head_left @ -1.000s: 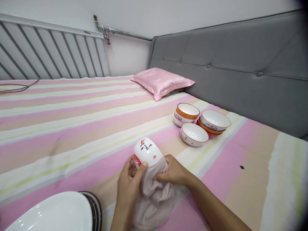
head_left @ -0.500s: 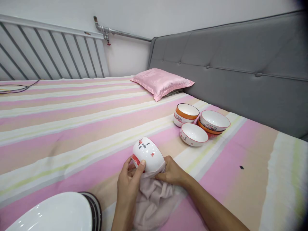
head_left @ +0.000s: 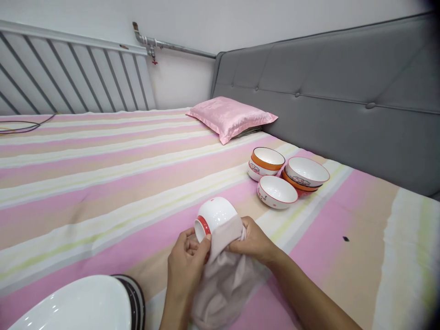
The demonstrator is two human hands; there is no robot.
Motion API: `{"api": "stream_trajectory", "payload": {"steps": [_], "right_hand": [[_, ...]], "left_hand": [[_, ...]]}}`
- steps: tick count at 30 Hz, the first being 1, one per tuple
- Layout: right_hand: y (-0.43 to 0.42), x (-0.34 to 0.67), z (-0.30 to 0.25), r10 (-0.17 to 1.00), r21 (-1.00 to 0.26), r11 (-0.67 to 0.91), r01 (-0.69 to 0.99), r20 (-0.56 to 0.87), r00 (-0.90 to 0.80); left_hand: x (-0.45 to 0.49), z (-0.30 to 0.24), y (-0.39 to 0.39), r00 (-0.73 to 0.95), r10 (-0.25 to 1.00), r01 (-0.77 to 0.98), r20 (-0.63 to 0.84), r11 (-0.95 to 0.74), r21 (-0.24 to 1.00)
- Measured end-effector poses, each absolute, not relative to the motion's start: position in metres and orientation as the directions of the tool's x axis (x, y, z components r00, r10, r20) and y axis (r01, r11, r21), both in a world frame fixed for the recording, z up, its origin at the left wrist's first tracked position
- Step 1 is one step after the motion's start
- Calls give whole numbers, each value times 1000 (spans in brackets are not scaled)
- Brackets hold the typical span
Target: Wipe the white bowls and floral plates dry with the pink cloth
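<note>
A small white bowl [head_left: 216, 214] with a red foot ring is held upside down above the striped bed sheet [head_left: 103, 183]. My left hand [head_left: 186, 261] grips it near the foot ring, thumb on the base. My right hand [head_left: 253, 240] presses a pale pink cloth [head_left: 225, 275] against the bowl's side; the cloth hangs down between both hands. Further right on the sheet sit a single white bowl [head_left: 277, 191] and two short stacks of orange-and-white bowls [head_left: 267, 162] [head_left: 305, 174].
A stack of white plates [head_left: 79, 305] with dark rims sits at the lower left. A pink pillow [head_left: 231, 117] lies by the grey padded headboard [head_left: 343, 101]. A railing [head_left: 68, 78] and a black cable [head_left: 24, 124] are at the far left.
The bowl has turned in my hands, so its printed side is now hidden and a plain side faces up. My right hand has drawn the cloth higher over the bowl's side.
</note>
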State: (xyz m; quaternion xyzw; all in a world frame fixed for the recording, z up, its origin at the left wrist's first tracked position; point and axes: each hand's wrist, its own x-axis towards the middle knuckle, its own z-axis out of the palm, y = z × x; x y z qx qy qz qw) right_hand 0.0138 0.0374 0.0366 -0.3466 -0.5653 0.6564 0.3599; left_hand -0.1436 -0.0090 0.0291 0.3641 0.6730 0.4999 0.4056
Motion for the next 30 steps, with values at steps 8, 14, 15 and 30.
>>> {"api": "stream_trajectory", "payload": {"steps": [8,14,15,30], "right_hand": [[39,13,27,827,-999,-27,42,-45,-560],[40,10,19,825,-994,20,107,-44,-563],[40,10,17,827,-993,29,113,-39,-560],[41,9,10,859,-987,84,135,3,-513]], "left_hand": [[-146,29,-8,-395,875,-31,-281,293,956],[-146,30,-10,-359,872,-106,-334,317,943],[-146,30,-10,-359,871,-118,-336,315,942],[-146,27,-9,-444,858,-18,-259,280,960]]}}
